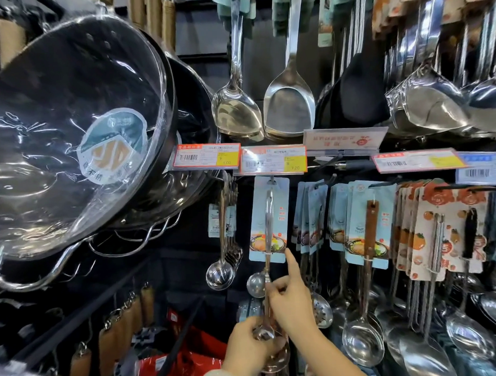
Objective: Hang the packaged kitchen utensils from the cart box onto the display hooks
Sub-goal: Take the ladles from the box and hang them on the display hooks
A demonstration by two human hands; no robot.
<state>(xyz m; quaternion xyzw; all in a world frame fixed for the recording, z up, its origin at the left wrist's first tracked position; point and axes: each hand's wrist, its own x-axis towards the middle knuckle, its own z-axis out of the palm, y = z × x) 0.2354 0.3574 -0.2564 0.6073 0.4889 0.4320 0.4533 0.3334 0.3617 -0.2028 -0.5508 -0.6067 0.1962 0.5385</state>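
The step in hand looked to be settling a carded ladle (pixel 268 229) on its hook (pixel 272 182) under the price tag (pixel 274 159); to do it well, the card's hole wanted to sit fully back on the hook, the card facing outward and the stem hanging plumb, clear of the bare ladles (pixel 225 245) on the left and the carded row (pixel 312 216) on the right; the bowl should be steadied until the swing died, then let go gently, lest the card tear at the hole.

The ladle hung from the hook, its blue card upright, its stem running down into the hands; the right hand (pixel 291 301) pinched the stem just below the card between thumb and bent fingers, with the forefinger (pixel 293 260) stretched up and touching the card's lower right corner; the left hand (pixel 251 346) was closed about the lower end, around a bowl (pixel 263 333), fingers curled on it; whether that bowl belonged to this ladle or to another behind it could not be told; a small round bowl (pixel 256 284) showed just left of the stem.
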